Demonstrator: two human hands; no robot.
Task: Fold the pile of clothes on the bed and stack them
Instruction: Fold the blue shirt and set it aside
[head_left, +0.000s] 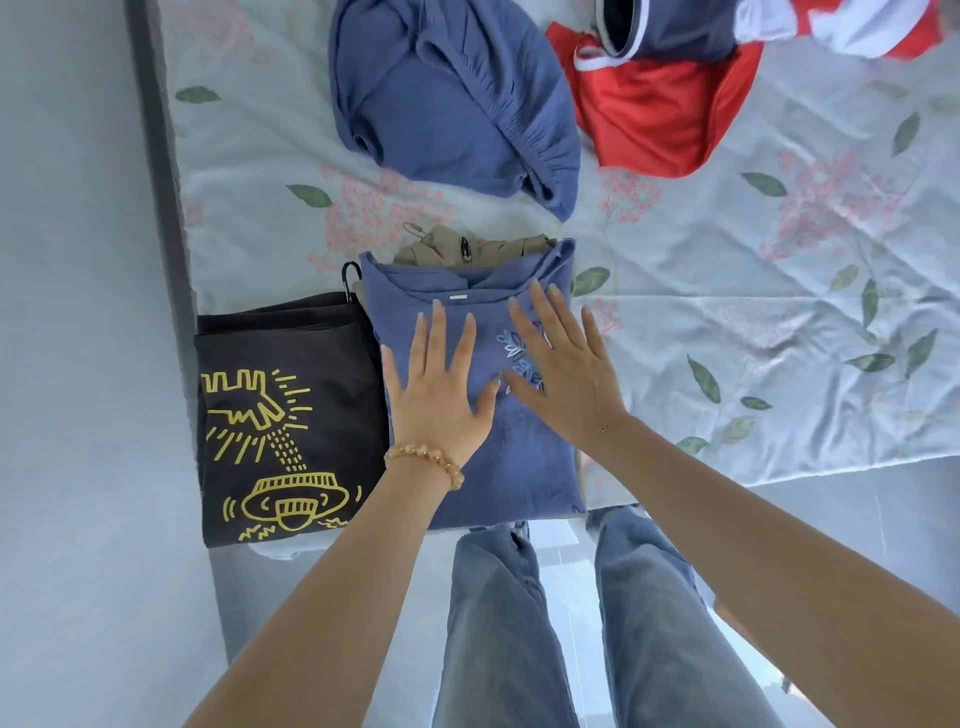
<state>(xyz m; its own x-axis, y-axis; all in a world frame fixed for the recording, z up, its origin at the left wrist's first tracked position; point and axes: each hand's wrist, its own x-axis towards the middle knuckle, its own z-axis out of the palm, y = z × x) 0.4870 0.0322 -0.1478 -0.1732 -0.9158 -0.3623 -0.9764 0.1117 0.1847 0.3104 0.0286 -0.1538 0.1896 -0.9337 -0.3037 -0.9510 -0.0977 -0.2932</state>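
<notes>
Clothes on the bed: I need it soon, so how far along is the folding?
Done: the black printed shirt lies folded. In hand: both the left hand and right hand press flat on the folded blue top, stacked over a khaki garment. Left: the blue trousers and red garment, unfolded.

Left hand (436, 400) flat, fingers spread, palm down, right hand (563, 371) likewise, thumbs nearly touching, forearms extended

Left hand (436, 392) and right hand (563, 366) flat, fingers spread, on folded blue shirt (483, 457) atop khaki garment (467, 247). Folded black printed T-shirt (285, 415) beside it. Unfolded blue pants (452, 98) and red garment (660, 104) farther up floral bedsheet (753, 286).
</notes>
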